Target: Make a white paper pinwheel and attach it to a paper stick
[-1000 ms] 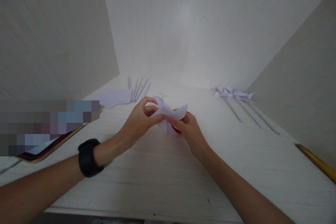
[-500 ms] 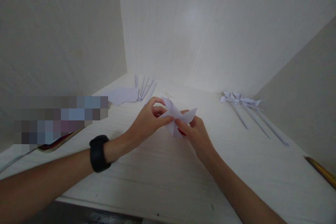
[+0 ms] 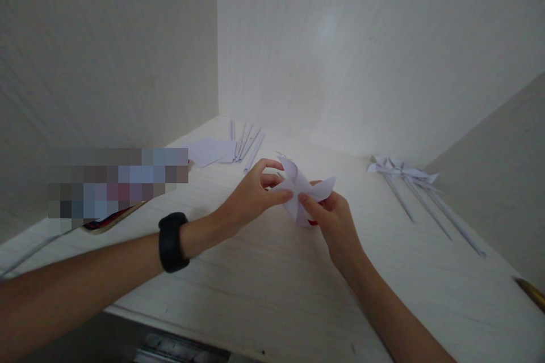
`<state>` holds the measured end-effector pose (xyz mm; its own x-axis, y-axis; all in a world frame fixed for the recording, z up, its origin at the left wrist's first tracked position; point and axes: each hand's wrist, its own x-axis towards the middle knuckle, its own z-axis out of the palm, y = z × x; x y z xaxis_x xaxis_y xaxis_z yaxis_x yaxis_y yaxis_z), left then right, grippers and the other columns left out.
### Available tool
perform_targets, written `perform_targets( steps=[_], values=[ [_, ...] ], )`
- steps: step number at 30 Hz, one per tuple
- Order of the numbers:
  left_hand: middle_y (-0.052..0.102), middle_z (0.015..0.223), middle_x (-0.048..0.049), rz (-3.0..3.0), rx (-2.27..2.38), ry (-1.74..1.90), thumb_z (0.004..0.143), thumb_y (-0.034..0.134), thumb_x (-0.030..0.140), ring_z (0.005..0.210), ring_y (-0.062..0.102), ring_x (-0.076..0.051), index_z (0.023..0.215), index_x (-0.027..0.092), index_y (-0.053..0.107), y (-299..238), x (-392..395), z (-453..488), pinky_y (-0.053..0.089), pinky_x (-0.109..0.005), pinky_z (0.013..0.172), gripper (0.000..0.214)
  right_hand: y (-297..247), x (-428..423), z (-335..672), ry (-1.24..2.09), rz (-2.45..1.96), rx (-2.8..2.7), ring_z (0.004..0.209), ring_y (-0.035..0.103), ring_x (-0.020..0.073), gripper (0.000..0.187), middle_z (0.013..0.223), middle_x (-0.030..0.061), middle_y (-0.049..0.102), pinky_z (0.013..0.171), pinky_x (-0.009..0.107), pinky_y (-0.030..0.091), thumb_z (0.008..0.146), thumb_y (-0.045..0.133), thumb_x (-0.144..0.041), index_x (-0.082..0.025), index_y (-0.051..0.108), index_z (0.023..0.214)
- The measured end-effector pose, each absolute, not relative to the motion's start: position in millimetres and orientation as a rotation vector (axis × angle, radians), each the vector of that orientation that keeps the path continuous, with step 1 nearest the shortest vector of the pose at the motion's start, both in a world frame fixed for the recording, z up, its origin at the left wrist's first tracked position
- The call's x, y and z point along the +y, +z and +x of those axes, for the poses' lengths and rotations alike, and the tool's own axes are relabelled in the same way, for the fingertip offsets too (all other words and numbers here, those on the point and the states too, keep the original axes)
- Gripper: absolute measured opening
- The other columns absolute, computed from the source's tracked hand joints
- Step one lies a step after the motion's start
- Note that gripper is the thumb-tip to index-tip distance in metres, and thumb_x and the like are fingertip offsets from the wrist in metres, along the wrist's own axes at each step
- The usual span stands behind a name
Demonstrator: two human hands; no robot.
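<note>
A folded white paper pinwheel head point(image 3: 303, 188) is held just above the pale wooden desk point(image 3: 272, 289) near its middle. My left hand point(image 3: 251, 195), with a black watch on its wrist, pinches the paper's left side between thumb and fingers. Pinching the lower right side is my right hand point(image 3: 334, 221). Something small and red point(image 3: 312, 222) shows under the paper by my right hand; I cannot make out what it is.
Finished white paper pinwheels on rolled sticks point(image 3: 409, 181) lie at the right. Paper sheets point(image 3: 210, 151) and several rolled paper sticks point(image 3: 247, 139) lie at the back left. A phone-like device point(image 3: 113, 216) lies at the left, a yellow rod point(image 3: 531, 290) at the right edge. Walls close in behind and beside.
Both hands keep their pinch on the paper. The view has shifted, so hands and desk items sit further right in the picture than before.
</note>
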<state>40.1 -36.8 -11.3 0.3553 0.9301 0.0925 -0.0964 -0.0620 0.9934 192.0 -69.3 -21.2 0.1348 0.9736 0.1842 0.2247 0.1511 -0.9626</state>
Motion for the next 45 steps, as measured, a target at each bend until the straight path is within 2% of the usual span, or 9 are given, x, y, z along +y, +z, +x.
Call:
perform_targets(
  steps=[11, 18, 23, 28, 31, 33, 36, 41, 45],
  values=[
    [0.066, 0.079, -0.0012, 1.335, 0.787, 1.021, 0.065, 0.066, 0.016, 0.073, 0.062, -0.014, 0.097, 0.019, 0.043, -12, -36, 41, 0.045, -0.026, 0.069, 0.039, -21, -71, 193, 0.810, -1.346, -1.359, 0.064, 0.051, 0.0130, 0.025, 0.071, 0.0021, 0.059, 0.056, 0.024, 0.038, 0.069, 0.061, -0.037, -0.015, 0.058, 0.081],
    [0.064, 0.073, 0.0008, 1.377, 0.774, 1.012, 0.062, 0.065, 0.018, 0.063, 0.058, -0.011, 0.093, 0.018, 0.044, -25, -27, 43, 0.041, -0.023, 0.061, 0.038, -27, -63, 200, 0.866, -1.323, -1.330, 0.064, 0.049, 0.0125, 0.028, 0.070, 0.0002, 0.056, 0.057, 0.024, 0.038, 0.072, 0.059, -0.042, -0.016, 0.057, 0.081],
    [0.064, 0.075, -0.0018, 1.434, 0.812, 0.963, 0.060, 0.064, 0.017, 0.069, 0.059, -0.013, 0.088, 0.014, 0.053, -36, -23, 44, 0.043, -0.024, 0.065, 0.031, -29, -51, 225, 0.621, -1.318, -1.247, 0.075, 0.054, 0.0148, 0.031, 0.080, 0.0022, 0.061, 0.067, 0.025, 0.039, 0.077, 0.051, -0.045, -0.017, 0.063, 0.078],
    [0.065, 0.082, -0.0044, 1.519, 0.707, 0.951, 0.060, 0.061, 0.017, 0.076, 0.060, -0.016, 0.082, 0.013, 0.061, -42, -29, 48, 0.045, -0.026, 0.070, 0.022, -34, -23, 251, 0.436, -1.463, -1.220, 0.071, 0.053, 0.0160, 0.040, 0.082, 0.0057, 0.063, 0.069, 0.028, 0.039, 0.074, 0.051, -0.051, -0.014, 0.065, 0.080],
    [0.064, 0.078, -0.0027, 1.525, 0.696, 0.972, 0.061, 0.060, 0.017, 0.075, 0.060, -0.016, 0.076, 0.014, 0.061, -44, -32, 50, 0.045, -0.025, 0.069, 0.015, -33, 8, 247, 0.435, -1.553, -1.526, 0.072, 0.053, 0.0160, 0.031, 0.084, 0.0062, 0.064, 0.071, 0.029, 0.041, 0.072, 0.056, -0.043, -0.015, 0.066, 0.079],
    [0.064, 0.076, -0.0018, 1.532, 0.719, 0.999, 0.061, 0.061, 0.018, 0.075, 0.059, -0.016, 0.074, 0.014, 0.061, -46, -31, 50, 0.045, -0.025, 0.068, 0.014, -30, 33, 237, 0.342, -1.572, -1.760, 0.079, 0.054, 0.0154, 0.025, 0.095, 0.0070, 0.063, 0.076, 0.029, 0.041, 0.075, 0.054, -0.033, -0.015, 0.066, 0.088],
    [0.064, 0.079, -0.0023, 1.521, 0.746, 1.033, 0.062, 0.060, 0.019, 0.076, 0.059, -0.017, 0.076, 0.014, 0.063, -46, -26, 48, 0.045, -0.026, 0.071, 0.016, -27, 66, 220, 0.143, -1.758, -1.928, 0.075, 0.052, 0.0119, 0.022, 0.098, 0.0064, 0.061, 0.080, 0.029, 0.039, 0.073, 0.056, -0.018, -0.017, 0.066, 0.093],
    [0.065, 0.079, -0.0042, 1.474, 0.803, 1.063, 0.064, 0.058, 0.021, 0.077, 0.060, -0.017, 0.080, 0.012, 0.065, -43, -20, 46, 0.046, -0.027, 0.071, 0.020, -28, 91, 208, 0.192, -1.778, -1.950, 0.077, 0.052, 0.0123, 0.009, 0.085, 0.0043, 0.062, 0.077, 0.026, 0.039, 0.069, 0.059, -0.013, -0.016, 0.066, 0.075],
    [0.067, 0.085, -0.0053, 1.455, 0.804, 1.089, 0.064, 0.058, 0.021, 0.082, 0.061, -0.018, 0.085, 0.011, 0.066, -41, -20, 46, 0.046, -0.028, 0.078, 0.024, -29, 83, 210, 0.239, -1.763, -1.947, 0.075, 0.052, 0.0124, 0.009, 0.079, 0.0043, 0.063, 0.073, 0.025, 0.039, 0.069, 0.054, -0.011, -0.016, 0.062, 0.067]
  ],
)
